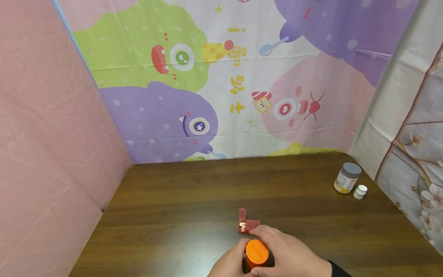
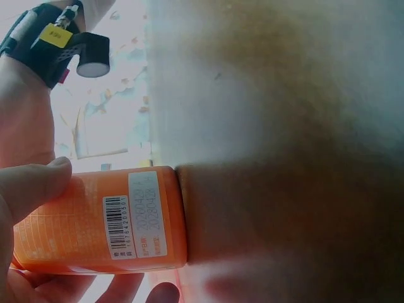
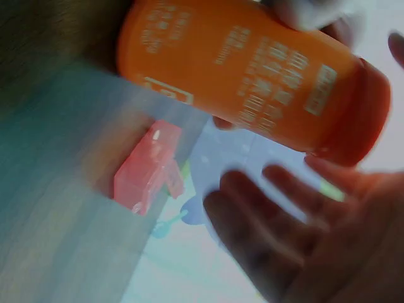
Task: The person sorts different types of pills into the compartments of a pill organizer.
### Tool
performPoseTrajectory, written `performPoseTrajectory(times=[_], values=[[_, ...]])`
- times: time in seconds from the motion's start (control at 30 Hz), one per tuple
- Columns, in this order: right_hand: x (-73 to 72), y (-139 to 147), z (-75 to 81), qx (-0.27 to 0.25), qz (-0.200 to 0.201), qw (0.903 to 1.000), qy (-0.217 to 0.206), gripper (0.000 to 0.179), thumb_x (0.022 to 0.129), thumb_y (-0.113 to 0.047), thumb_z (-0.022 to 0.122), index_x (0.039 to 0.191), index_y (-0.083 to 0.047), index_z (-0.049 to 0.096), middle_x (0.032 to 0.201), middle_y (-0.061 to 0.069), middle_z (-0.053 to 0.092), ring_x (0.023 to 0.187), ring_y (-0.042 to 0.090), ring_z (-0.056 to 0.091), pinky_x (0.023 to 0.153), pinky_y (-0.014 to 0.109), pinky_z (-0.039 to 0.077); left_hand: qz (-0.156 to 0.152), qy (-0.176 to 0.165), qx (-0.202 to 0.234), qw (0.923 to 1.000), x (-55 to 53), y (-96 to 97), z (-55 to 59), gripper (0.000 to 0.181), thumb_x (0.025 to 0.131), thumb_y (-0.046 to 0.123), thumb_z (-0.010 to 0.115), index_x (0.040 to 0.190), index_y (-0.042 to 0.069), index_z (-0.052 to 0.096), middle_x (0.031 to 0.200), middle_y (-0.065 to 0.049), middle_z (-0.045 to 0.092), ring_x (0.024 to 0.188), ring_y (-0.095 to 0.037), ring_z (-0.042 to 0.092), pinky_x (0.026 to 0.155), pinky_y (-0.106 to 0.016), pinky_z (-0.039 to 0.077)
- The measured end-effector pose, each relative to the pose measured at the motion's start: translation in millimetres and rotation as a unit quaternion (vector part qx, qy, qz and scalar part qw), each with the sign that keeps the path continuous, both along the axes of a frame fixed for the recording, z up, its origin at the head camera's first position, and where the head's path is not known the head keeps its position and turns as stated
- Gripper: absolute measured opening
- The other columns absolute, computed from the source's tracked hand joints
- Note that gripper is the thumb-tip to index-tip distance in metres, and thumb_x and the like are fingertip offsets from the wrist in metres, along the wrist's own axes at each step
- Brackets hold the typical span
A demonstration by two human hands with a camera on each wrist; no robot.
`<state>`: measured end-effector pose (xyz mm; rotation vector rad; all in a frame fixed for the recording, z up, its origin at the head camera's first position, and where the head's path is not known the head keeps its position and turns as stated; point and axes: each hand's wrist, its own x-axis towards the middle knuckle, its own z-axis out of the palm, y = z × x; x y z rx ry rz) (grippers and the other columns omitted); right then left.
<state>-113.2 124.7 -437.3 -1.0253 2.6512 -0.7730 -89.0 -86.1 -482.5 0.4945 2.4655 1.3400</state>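
Observation:
An orange medicine bottle (image 1: 257, 252) with an orange cap stands at the near edge of the head view. My left hand (image 1: 230, 261) grips its body, thumb along the label side in the left wrist view. Around the cap end is my right hand (image 1: 290, 250), its fingers spread and loosely bent in the right wrist view, with the cap (image 3: 366, 117) close by the fingers. Just beyond the hands sits a small red pill box (image 1: 249, 226). Its left compartment has the lid (image 1: 242, 213) raised and holds several pale tablets (image 1: 242, 226); the neighbouring lids are down.
A larger jar (image 1: 347, 178) with a grey lid and a small white bottle (image 1: 360, 192) stand at the far right of the brown wooden table (image 1: 173, 200). Cartoon-printed cloth (image 1: 238, 134) hangs behind it, with pink cloth (image 1: 52, 154) on the left.

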Motion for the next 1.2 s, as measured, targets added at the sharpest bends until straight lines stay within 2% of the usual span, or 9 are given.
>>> performPoseTrajectory(times=[0.07, 0.17, 0.3, 0.53, 0.7, 0.83, 0.97, 1.07, 1.2], values=[[-1.9, 3.8, -1.3, -0.017, 0.032, 0.9993, -0.012, 0.068, 0.089, -0.059, 0.064, 0.142, -0.021, 0.047, 0.135, -0.006, 0.055, 0.108, 0.009, 0.054, 0.093, 0.034, 0.051, -0.002, 0.0, -0.001, 1.0, -0.3, 0.0, 0.3, 0.058, 0.08, 0.037, 0.083, 0.127, 0.02, 0.053, 0.108, 0.013, 0.063, 0.089, -0.002, 0.059, 0.091, -0.037, 0.052], [-5.3, 8.8, -2.9, -0.046, 0.082, 0.9955, -0.015, 0.057, 0.093, -0.04, 0.066, 0.145, -0.024, 0.045, 0.137, -0.008, 0.053, 0.112, 0.01, 0.054, 0.096, 0.033, 0.049, -0.003, 0.007, -0.002, 1.0, -0.2, 0.7, 0.6, 0.062, 0.08, 0.038, 0.082, 0.13, 0.019, 0.052, 0.111, 0.012, 0.063, 0.092, -0.002, 0.059, 0.091, -0.035, 0.052], [-8.9, 11.2, -3.0, -0.072, 0.102, 0.992, -0.017, 0.054, 0.092, -0.028, 0.068, 0.141, -0.029, 0.047, 0.135, -0.011, 0.053, 0.11, 0.007, 0.053, 0.095, 0.03, 0.048, -0.002, 0.003, 0.003, 1.0, -0.3, 1.2, 0.3, 0.064, 0.079, 0.041, 0.083, 0.131, 0.019, 0.051, 0.114, 0.012, 0.062, 0.094, -0.002, 0.059, 0.089, -0.033, 0.052], [-9.9, 7.0, -2.2, -0.071, 0.051, 0.9954, -0.038, 0.041, 0.087, -0.045, 0.073, 0.121, -0.033, 0.053, 0.109, -0.017, 0.054, 0.091, 0.003, 0.054, 0.079, 0.023, 0.048, 0.0, -0.01, 0.01, 0.9999, -1.4, 2.5, 0.2, 0.057, 0.079, 0.036, 0.083, 0.126, 0.021, 0.054, 0.11, 0.015, 0.062, 0.09, -0.001, 0.059, 0.087, -0.033, 0.052], [-5.5, -0.4, -3.5, -0.029, -0.006, 0.9996, 0.002, 0.047, 0.081, -0.066, 0.068, 0.106, -0.028, 0.052, 0.09, -0.015, 0.048, 0.077, 0.002, 0.048, 0.066, 0.021, 0.043, 0.007, -0.008, 0.001, 0.9999, 0.6, 1.5, 0.9, 0.054, 0.079, 0.033, 0.083, 0.123, 0.021, 0.055, 0.103, 0.015, 0.062, 0.084, -0.002, 0.058, 0.087, -0.035, 0.052], [-2.1, -0.2, -2.9, -0.007, -0.004, 0.9998, 0.019, 0.063, 0.083, -0.068, 0.064, 0.124, -0.021, 0.055, 0.113, -0.011, 0.057, 0.094, 0.006, 0.055, 0.079, 0.027, 0.051, 0.004, 0.006, -0.005, 1.0, 0.9, 0.6, 1.1, 0.055, 0.079, 0.032, 0.083, 0.124, 0.02, 0.054, 0.105, 0.014, 0.062, 0.086, -0.002, 0.058, 0.088, -0.034, 0.052], [-3.5, 5.1, -0.9, -0.022, 0.047, 0.9986, -0.011, 0.062, 0.091, -0.049, 0.065, 0.144, -0.023, 0.047, 0.143, -0.008, 0.05, 0.118, 0.013, 0.053, 0.098, 0.038, 0.049, -0.002, 0.005, -0.002, 1.0, 0.6, -0.2, 0.8, 0.061, 0.079, 0.036, 0.083, 0.129, 0.019, 0.052, 0.112, 0.011, 0.063, 0.093, -0.002, 0.06, 0.09, -0.034, 0.052], [-6.5, 7.4, -0.1, -0.037, 0.073, 0.9964, -0.026, 0.054, 0.092, -0.039, 0.067, 0.141, -0.029, 0.049, 0.141, -0.011, 0.05, 0.117, 0.011, 0.052, 0.099, 0.037, 0.048, -0.004, 0.0, 0.001, 1.0, 0.0, 0.3, 0.4, 0.063, 0.079, 0.038, 0.083, 0.13, 0.018, 0.052, 0.115, 0.01, 0.063, 0.096, -0.002, 0.06, 0.09, -0.033, 0.051], [-8.5, 6.8, -0.1, -0.046, 0.069, 0.9962, -0.029, 0.045, 0.09, -0.039, 0.069, 0.132, -0.032, 0.053, 0.131, -0.015, 0.053, 0.109, 0.007, 0.052, 0.095, 0.031, 0.048, -0.001, -0.008, 0.003, 1.0, 0.0, 1.0, 0.9, 0.06, 0.079, 0.038, 0.083, 0.128, 0.018, 0.053, 0.114, 0.012, 0.063, 0.094, -0.002, 0.059, 0.09, -0.033, 0.052]])
